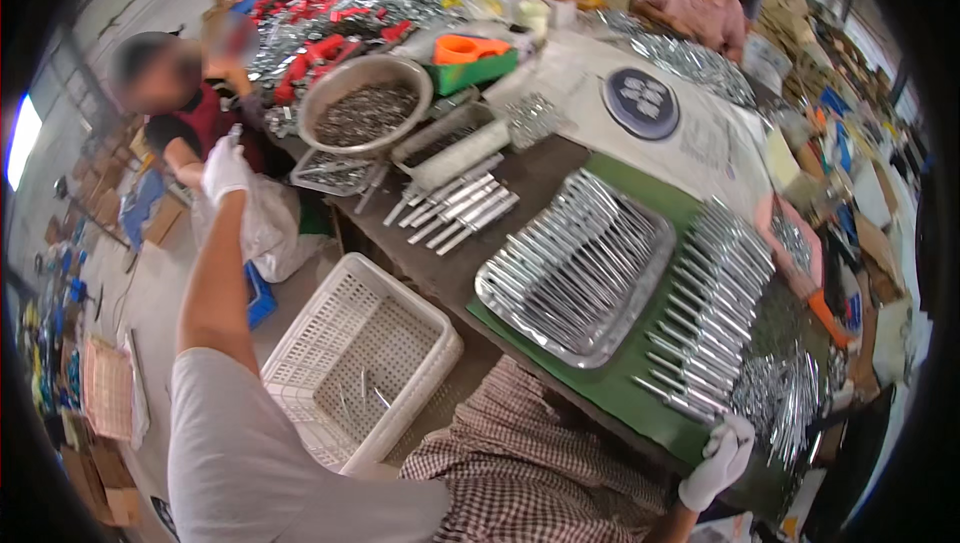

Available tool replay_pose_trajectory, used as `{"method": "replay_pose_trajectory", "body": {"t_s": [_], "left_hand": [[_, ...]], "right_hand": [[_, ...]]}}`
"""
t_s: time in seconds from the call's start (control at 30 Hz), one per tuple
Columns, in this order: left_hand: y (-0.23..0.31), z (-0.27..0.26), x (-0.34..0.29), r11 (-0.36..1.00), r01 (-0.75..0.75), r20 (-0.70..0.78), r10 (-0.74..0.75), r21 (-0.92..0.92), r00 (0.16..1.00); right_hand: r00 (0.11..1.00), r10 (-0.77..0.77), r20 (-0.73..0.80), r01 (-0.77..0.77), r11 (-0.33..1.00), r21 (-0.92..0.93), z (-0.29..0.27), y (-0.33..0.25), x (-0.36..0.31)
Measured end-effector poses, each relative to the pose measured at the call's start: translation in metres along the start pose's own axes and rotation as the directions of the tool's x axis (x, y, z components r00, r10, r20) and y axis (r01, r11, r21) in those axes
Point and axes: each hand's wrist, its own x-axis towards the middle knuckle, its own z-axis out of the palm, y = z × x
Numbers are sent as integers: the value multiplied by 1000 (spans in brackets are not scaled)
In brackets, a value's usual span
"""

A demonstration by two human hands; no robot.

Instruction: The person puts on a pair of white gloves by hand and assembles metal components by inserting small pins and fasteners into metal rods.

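Observation:
My left hand (pixel 227 171), in a white glove, is stretched out to the far left, close to a co-worker's arm. Its fingers are closed, and a small silvery piece at their tips is too small to name. At the lower right, my gloved right hand (pixel 718 461) has its fingers curled beside the near end of a row of silver metal rods (pixel 708 313). Whatever those fingers may hold is hidden. Left of that row, a metal tray (pixel 590 356) full of similar rods lies on a green mat (pixel 650 405). Loose thin metal pieces (pixel 790 403) are heaped near my right hand.
A white plastic basket (pixel 445 343) with a few rods stands below the table edge. A bowl (pixel 415 68) of small dark metal parts and several bundled rods (pixel 465 211) are on the table. Co-workers are at the left (pixel 195 133) and far right (pixel 690 3).

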Motion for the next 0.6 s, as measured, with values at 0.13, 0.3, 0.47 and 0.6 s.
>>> {"method": "replay_pose_trajectory", "body": {"t_s": [0.13, 0.3, 0.47, 0.6], "left_hand": [[15, -16, -11, 965, -259, -215, 243, -49, 946], [202, -107, -71, 829, -363, 174, 469, -425, 866], [313, -123, -142, 683, -344, 378, 675, -644, 634], [349, -101, -149, 698, -470, 235, 661, -540, 712]], "right_hand": [[1000, -21, 14, 21, 998, -63, 4, -3, -2], [998, -46, 53, 51, 994, -100, 0, -6, -7], [998, -36, 55, 43, 992, -118, -5, -7, -8], [998, -29, 46, 36, 988, -152, -2, -3, -9]]}}
